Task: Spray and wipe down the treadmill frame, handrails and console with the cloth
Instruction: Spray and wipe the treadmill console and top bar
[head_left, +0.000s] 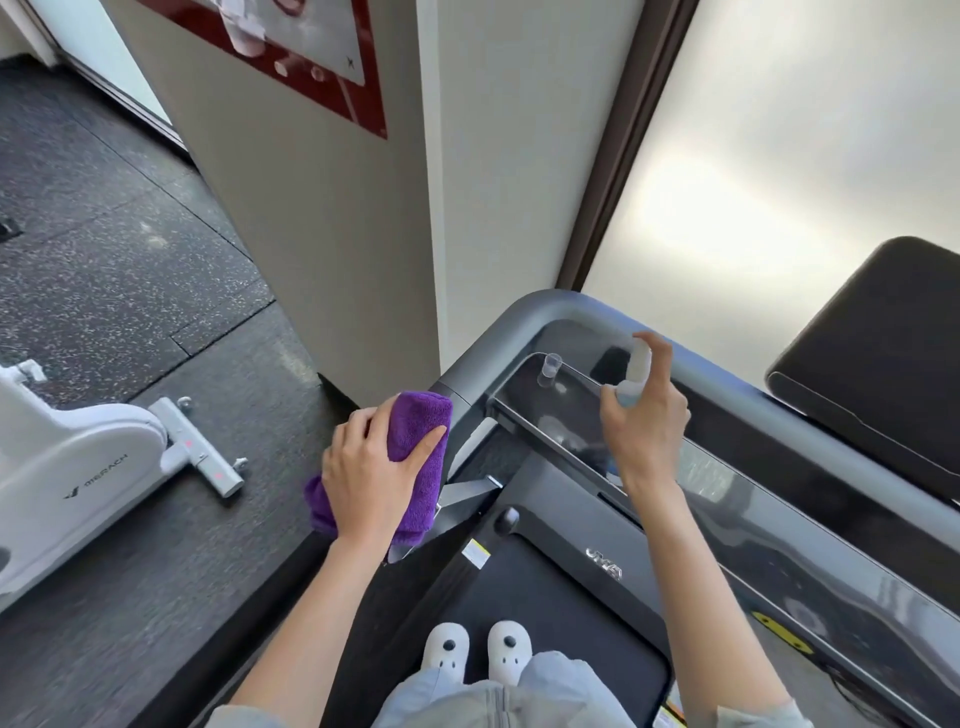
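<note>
Head view: the left hand (371, 480) grips one folded purple cloth (415, 447) pressed on the treadmill's left handrail (470, 371), while the right hand (644, 410) clasps one small spray bottle (638, 366) aimed at the console (566, 410). Judged step: spraying; next, bring the cloth right across the wetted console. One clear cap (551, 364) stands there.

This is a gym or fitness room. A treadmill (571, 519) with grey handrails (519, 312) stands by a frosted window (779, 156), a white exercise bike (78, 467) marked MERACH sits beside it, and speckled black rubber flooring (130, 260) covers the ground.
</note>
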